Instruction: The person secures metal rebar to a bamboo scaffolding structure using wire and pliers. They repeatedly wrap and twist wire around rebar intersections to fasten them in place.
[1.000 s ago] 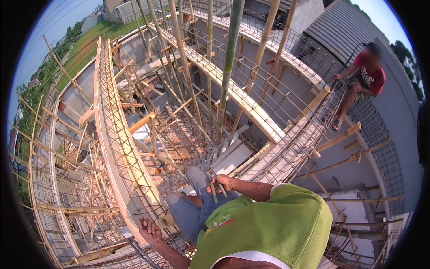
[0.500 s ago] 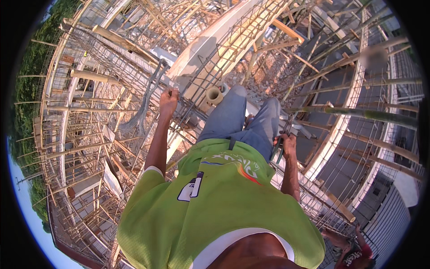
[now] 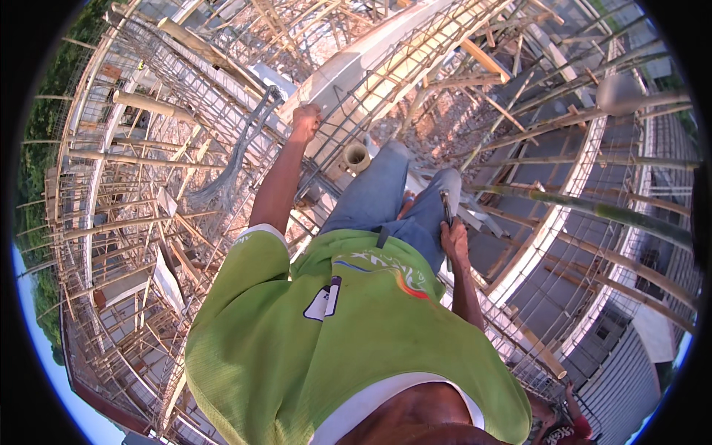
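My left hand (image 3: pixel 305 119) is closed beside the rebar cage (image 3: pixel 337 133), close to a pale board (image 3: pixel 348 63). Whatever its fingers hold, if anything, is too small to make out. In my right hand (image 3: pixel 455 239), by my right thigh, is a pair of pliers (image 3: pixel 446 204) with the jaws pointing away from me; earlier its dark green handles show. A bundle of thin grey tie wire (image 3: pixel 241 156) hangs over the bars left of my left hand. Between my left hand and my knees stands the open end of a cream pipe (image 3: pixel 356 156).
A green bamboo pole (image 3: pixel 593 204) crosses on the right. Round wooden poles (image 3: pixel 152 105) and rebar mesh spread on the left, above rubble (image 3: pixel 445 119). At the lower right another person (image 3: pixel 571 430) is partly in view near corrugated sheeting (image 3: pixel 623 386).
My left hand has moved forward and a little right, along the rebar cage. My right hand has shifted left, and the pliers now point forward. The view has shifted slightly.
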`<state>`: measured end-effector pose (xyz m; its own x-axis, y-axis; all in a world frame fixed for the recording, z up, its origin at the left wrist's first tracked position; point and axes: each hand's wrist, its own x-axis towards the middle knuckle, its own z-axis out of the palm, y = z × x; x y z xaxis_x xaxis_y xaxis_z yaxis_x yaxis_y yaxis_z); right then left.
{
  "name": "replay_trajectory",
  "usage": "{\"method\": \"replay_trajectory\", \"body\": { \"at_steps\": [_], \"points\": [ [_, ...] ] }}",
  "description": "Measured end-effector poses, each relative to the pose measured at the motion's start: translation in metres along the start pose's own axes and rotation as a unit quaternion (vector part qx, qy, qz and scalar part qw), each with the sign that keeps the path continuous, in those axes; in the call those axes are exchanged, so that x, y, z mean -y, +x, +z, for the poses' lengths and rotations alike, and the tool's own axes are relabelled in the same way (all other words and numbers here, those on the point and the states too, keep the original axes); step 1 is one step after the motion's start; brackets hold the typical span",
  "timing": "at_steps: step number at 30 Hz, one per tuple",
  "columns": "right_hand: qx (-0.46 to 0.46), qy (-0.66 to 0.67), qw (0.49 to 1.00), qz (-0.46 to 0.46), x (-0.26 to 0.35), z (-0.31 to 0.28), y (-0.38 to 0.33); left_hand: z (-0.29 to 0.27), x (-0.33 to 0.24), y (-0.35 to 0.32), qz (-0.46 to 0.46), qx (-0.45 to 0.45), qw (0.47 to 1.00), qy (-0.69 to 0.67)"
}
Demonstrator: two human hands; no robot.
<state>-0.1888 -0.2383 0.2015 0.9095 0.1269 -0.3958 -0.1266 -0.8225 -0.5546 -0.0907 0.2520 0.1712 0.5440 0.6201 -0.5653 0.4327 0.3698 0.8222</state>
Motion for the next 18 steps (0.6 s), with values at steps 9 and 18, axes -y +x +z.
{"method": "replay_trajectory", "body": {
  "at_steps": [9, 18],
  "points": [
    [0.003, 0.06, 0.998, 0.031, -0.029, 0.019, 0.013, 0.043, 0.012, 0.091, -0.123, 0.016, 0.978, -0.168],
    [0.04, 0.092, 0.993, 0.065, -0.024, 0.009, 0.016, 0.062, 0.004, 0.064, -0.104, 0.013, 0.988, -0.117]
  ]
}}
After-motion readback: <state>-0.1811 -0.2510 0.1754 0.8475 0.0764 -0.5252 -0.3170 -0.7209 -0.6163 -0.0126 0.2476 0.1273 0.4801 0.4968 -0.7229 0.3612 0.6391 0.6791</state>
